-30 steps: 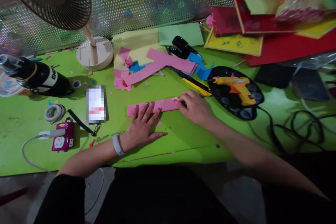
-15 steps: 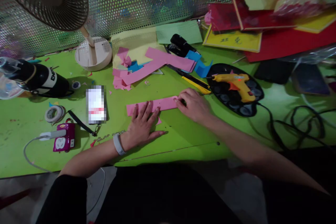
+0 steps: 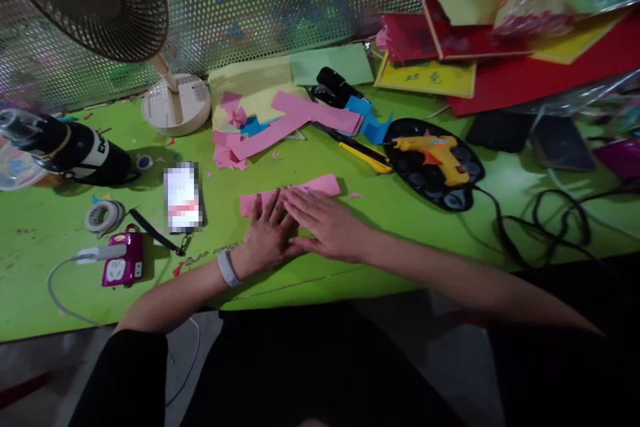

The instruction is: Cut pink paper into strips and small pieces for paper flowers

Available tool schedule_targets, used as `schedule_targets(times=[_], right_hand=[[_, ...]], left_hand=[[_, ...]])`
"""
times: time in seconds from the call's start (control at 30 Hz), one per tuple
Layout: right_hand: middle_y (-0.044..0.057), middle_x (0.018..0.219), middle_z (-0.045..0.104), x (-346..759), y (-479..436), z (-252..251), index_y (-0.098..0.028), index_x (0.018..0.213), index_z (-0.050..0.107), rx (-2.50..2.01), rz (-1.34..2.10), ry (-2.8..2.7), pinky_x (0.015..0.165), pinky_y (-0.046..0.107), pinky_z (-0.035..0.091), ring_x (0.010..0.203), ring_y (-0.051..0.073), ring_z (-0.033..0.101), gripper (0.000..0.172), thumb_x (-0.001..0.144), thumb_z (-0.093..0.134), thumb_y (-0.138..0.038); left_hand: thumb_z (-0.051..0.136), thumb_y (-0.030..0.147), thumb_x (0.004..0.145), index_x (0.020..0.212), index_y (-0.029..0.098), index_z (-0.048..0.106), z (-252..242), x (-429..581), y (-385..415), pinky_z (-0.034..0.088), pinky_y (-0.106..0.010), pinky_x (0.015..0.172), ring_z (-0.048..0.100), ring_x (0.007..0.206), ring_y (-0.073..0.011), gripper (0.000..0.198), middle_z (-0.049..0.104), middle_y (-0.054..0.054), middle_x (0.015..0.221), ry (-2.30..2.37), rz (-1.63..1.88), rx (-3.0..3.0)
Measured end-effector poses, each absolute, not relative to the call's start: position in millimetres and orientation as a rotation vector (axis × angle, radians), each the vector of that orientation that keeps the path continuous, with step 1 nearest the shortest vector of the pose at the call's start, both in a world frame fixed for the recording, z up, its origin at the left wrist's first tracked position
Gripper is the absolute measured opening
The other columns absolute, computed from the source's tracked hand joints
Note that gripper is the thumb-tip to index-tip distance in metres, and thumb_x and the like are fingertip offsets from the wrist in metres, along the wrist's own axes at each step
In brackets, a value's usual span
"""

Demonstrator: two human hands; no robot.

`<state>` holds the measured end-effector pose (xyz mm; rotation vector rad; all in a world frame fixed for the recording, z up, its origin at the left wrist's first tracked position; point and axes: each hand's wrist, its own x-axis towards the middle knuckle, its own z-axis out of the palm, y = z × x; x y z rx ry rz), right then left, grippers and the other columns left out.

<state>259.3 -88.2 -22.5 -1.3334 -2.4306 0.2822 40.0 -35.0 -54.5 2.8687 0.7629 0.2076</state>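
A pink paper strip (image 3: 323, 185) lies flat on the green table (image 3: 380, 247) in front of me. My left hand (image 3: 265, 237) rests on its left part, fingers spread and flat. My right hand (image 3: 323, 223) lies open on the strip's middle, fingers stretched toward the left and touching my left hand. The strip's right end is uncovered. Neither hand holds anything.
A yellow glue gun (image 3: 433, 153) rests on a black tray, its cord running right. A yellow utility knife (image 3: 367, 157), a black stapler (image 3: 335, 88), and pink and blue paper scraps (image 3: 270, 127) lie behind. A fan base (image 3: 176, 103), tape roll (image 3: 103, 215), black bottle (image 3: 75, 147) and pink power adapter (image 3: 121, 267) are left.
My right hand left the strip's right end and slid left onto its middle, flattening out beside my left hand. The left hand stayed in place.
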Motion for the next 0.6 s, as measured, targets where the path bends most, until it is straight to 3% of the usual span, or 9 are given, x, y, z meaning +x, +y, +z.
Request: schedule_targets(times=[0.1, 0.23, 0.47, 0.6], right_hand=[[0.022, 0.17, 0.02, 248, -89, -43, -0.004, 0.167, 0.009, -1.308, 0.375, -2.502, 0.128, 0.055, 0.026, 0.159, 0.035, 0.02, 0.1, 0.099, 0.034, -0.074], [0.02, 0.171, 0.003, 265, -91, -56, -0.005, 0.166, -0.007, -1.352, 0.392, -2.549, 0.13, 0.052, 0.022, 0.16, 0.034, 0.011, 0.105, 0.099, 0.035, -0.075], [0.015, 0.171, -0.002, 308, -109, -52, -0.014, 0.163, -0.02, -1.591, 0.339, -2.537, 0.129, 0.054, 0.021, 0.159, 0.033, 0.011, 0.102, 0.1, 0.032, -0.074], [0.012, 0.173, 0.003, 326, -120, -53, -0.018, 0.165, -0.017, -1.713, 0.328, -2.475, 0.129, 0.057, 0.018, 0.159, 0.034, 0.016, 0.097, 0.1, 0.027, -0.074]], left_hand=[[0.029, 0.084, 0.093, 0.165, 0.015, -0.015, -55, 39, -33, -0.006, -0.063, 0.128, -0.003, 0.162, -0.0359, 0.109, 0.005, -0.02, 0.173, 0.739, 0.17, 2.867], [0.028, 0.089, 0.089, 0.167, 0.017, -0.009, -50, 41, -33, -0.008, -0.062, 0.128, 0.0, 0.162, -0.0358, 0.112, 0.004, -0.02, 0.173, 0.749, 0.165, 2.854], [0.026, 0.086, 0.093, 0.165, 0.01, -0.012, -22, 8, -35, -0.009, -0.05, 0.13, 0.009, 0.162, -0.0307, 0.112, 0.011, -0.02, 0.172, 0.757, 0.042, 2.858], [0.028, 0.083, 0.095, 0.165, 0.011, -0.016, -14, -26, -40, -0.005, -0.05, 0.131, 0.01, 0.162, -0.0304, 0.109, 0.011, -0.019, 0.172, 0.876, -0.001, 2.868]])
